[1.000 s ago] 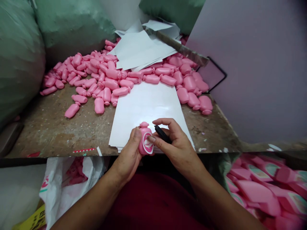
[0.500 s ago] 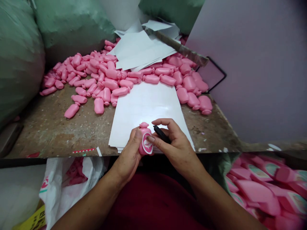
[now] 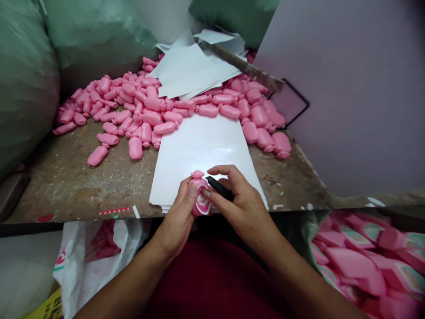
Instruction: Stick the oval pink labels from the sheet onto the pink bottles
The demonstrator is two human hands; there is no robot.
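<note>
Upright in my left hand [image 3: 179,212] is a small pink bottle [image 3: 198,177], held near the table's front edge. An oval label [image 3: 202,206] with a white rim lies on its front, partly covered by my fingers. My right hand [image 3: 237,197] is closed around a black pen-like tool [image 3: 219,188], its tip pointing left toward the bottle's neck. The right thumb touches the label, while the index finger arches above the tool. Beneath and behind both hands lies a stack of white sheets [image 3: 206,150].
Many pink bottles [image 3: 152,104] are heaped across the table [image 3: 66,177]. Loose white paper [image 3: 182,68] lies on the heap beside a wooden strip [image 3: 245,66]. Green sacks [image 3: 96,35] stand behind. Below are a white bag [image 3: 76,266] and larger pink bottles [image 3: 358,266] at right.
My left thumb has moved onto the label's left part, covering more of it. The whole view has shifted slightly; the right hand still holds the black tool.
</note>
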